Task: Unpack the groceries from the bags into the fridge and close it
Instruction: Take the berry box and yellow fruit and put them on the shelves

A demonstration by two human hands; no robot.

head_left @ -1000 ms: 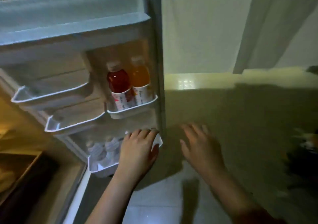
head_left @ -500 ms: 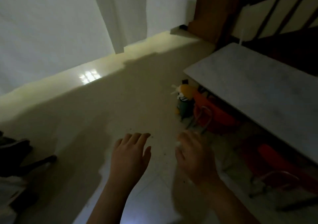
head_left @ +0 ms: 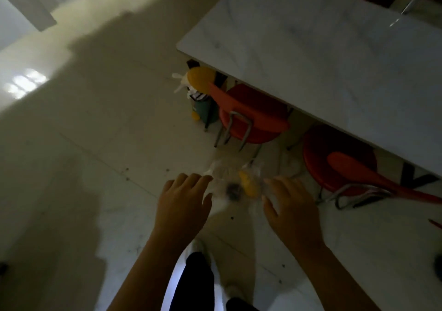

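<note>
Clear bag (head_left: 235,184) between left hand (head_left: 183,203) and right hand (head_left: 290,205): motion-blurred, only a yellow item (head_left: 248,183) and a dark blob readable, contents unidentifiable. Can't tell if either hand touches it. Right of the right hand, second red chair (head_left: 346,167) half hidden under table (head_left: 323,54). Both forearms cut by bottom edge.

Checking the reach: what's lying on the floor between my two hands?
In the head view, a clear plastic bag with something yellow inside lies between the left hand and right hand, neither gripping it.
</note>
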